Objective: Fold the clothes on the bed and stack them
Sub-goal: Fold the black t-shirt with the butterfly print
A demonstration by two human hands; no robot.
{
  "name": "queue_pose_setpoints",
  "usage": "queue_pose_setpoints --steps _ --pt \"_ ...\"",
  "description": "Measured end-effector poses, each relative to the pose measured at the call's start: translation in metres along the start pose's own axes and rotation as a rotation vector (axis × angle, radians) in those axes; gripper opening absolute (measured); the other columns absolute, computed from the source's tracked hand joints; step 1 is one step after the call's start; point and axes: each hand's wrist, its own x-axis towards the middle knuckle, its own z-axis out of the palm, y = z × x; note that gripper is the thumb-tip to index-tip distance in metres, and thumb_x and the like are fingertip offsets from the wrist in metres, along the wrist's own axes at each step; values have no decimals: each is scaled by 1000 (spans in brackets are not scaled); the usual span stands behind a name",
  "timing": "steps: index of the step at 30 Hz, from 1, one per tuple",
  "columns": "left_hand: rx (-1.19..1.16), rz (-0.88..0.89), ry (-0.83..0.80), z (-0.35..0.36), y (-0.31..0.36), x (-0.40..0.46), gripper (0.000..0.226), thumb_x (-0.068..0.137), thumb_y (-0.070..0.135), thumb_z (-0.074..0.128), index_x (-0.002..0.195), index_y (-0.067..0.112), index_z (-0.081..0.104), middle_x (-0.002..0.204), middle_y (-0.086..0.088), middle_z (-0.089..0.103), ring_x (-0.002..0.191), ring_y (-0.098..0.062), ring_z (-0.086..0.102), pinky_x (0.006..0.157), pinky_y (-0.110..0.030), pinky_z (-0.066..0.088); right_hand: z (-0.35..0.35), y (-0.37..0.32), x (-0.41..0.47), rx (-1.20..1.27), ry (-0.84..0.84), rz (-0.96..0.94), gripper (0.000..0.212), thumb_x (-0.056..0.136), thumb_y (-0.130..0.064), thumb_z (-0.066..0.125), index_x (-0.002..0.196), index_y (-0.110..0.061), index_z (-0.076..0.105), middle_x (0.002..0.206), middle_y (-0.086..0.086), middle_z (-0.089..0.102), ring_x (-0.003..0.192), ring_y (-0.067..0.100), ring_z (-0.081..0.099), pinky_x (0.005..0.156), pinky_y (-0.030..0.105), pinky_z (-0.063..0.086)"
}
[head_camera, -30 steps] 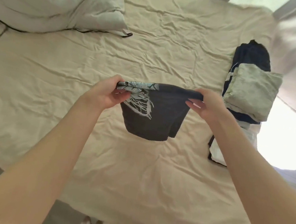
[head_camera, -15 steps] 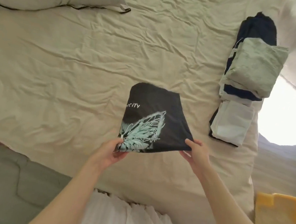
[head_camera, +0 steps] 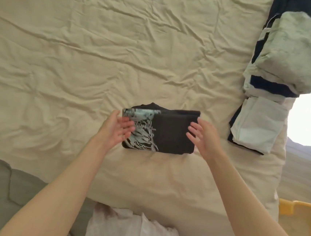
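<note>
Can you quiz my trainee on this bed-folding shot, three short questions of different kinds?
1. True or false: the black printed T-shirt lies folded on the beige sheet.
2. Multiple choice: what tops the stack of folded clothes at the right edge of the bed? A) pale green garment B) red towel C) striped socks
3. Fill in: the left hand and right hand have their fingers ____, one at each end of the shirt.

Key:
1. True.
2. A, the pale green garment.
3. Open; neither hand grips the shirt.
</note>
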Motion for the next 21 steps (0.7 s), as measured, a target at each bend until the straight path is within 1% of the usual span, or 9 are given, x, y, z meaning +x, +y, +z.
queue_pose_setpoints --steps 2,4,5,7,9,12,15,18,21 --pt "115 120 118 4 0 25 28 97 29 43 104 5 55 100 -10 63 85 -20 60 75 -33 51 3 6 24 -258 99 -75 52 91 -26 59 136 -14 36 124 5 51 109 19 52 91 34 45" --pt "386 232 273 3 -13 48 29 95 25 49 117 6 50 114 -8 57 94 -19 55 87 -36 48 -2 22 45 -495 183 -142 57 89 -33 60 137 -14 36 128 4 49 109 18 50 90 31 42" --pt "479 267 287 1 -22 57 35 94 25 52 124 8 46 120 -7 54 100 -19 52 92 -36 45 -7 34 55 -564 182 -143 59 88 -36 61 137 -13 37 130 5 49 111 20 51 92 33 43" --pt "542 261 201 -3 -42 73 46 94 27 54 134 7 39 127 -7 50 111 -21 52 97 -35 43 -13 56 70 -588 139 -85 62 86 -40 64 134 -9 41 127 4 53 110 21 54 92 34 46" --pt "518 207 118 -5 -57 81 49 95 28 54 136 5 39 129 -10 53 115 -23 53 101 -38 43 -16 68 78 -516 93 -8 57 84 -39 67 128 -9 47 117 2 58 100 18 58 83 30 48" --pt "435 142 88 -7 -67 79 43 97 24 51 133 2 43 129 -14 56 116 -26 56 104 -44 42 -18 67 83 -402 15 125 50 83 -28 71 125 -8 52 110 4 63 94 20 62 65 30 51" --pt "406 115 80 -12 -74 63 38 97 19 51 131 4 44 125 -12 58 111 -26 58 99 -42 46 -23 61 75 -437 -21 192 40 83 -18 68 119 -5 58 108 11 66 92 27 64 58 29 50" --pt "340 48 50 -23 -84 22 31 96 16 52 125 8 46 114 -8 62 93 -19 64 75 -32 52 -37 56 38 -464 -69 179 31 83 -12 65 114 -8 62 106 11 68 93 28 65 61 31 50" --pt "302 -2 5 -41 -99 -26 27 96 14 52 122 18 49 109 -3 66 90 -18 65 68 -32 51 -58 56 -14 -442 -173 161 27 84 -10 62 110 -12 65 103 7 72 94 25 67 65 31 50"
